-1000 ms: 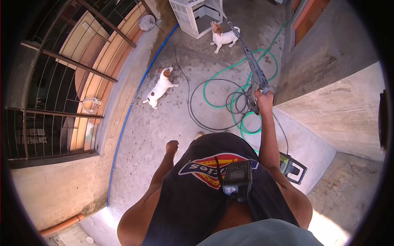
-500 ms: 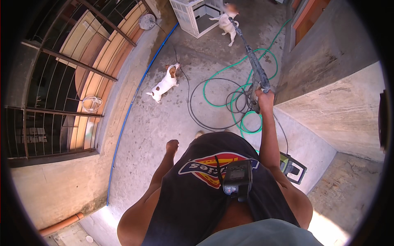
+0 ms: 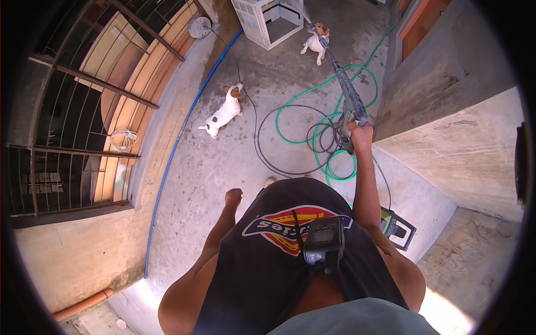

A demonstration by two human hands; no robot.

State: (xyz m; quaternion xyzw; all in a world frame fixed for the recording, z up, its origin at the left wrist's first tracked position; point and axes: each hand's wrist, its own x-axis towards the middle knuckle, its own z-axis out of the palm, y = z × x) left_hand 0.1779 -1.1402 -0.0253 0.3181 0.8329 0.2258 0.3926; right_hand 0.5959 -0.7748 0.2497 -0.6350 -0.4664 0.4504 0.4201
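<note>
My right hand [image 3: 360,134] grips the handle of a grey, worn pressure washer gun [image 3: 349,92]. Its long lance points away toward the far end of the yard, and a faint spray shows at the tip. Beyond the tip stands a white, open-fronted boxy casing [image 3: 255,28] on wet concrete. My left hand [image 3: 234,196] hangs low at my side with its fingers curled and nothing visible in them. A white dog with a brown head [image 3: 315,47] sits close to the lance tip, right of the casing.
Another white and brown dog [image 3: 223,114] stands left of centre. A green hose [image 3: 290,106] and a black hose [image 3: 265,159] lie coiled ahead. A blue pipe [image 3: 177,145] follows the left wall below a barred window [image 3: 84,72]. Part of a green and black machine [image 3: 399,230] shows beside my right arm.
The far dog has dropped from a stretched, upright pose to sitting, facing the lance tip. Spray at the tip is now visible. My hands have hardly moved.
</note>
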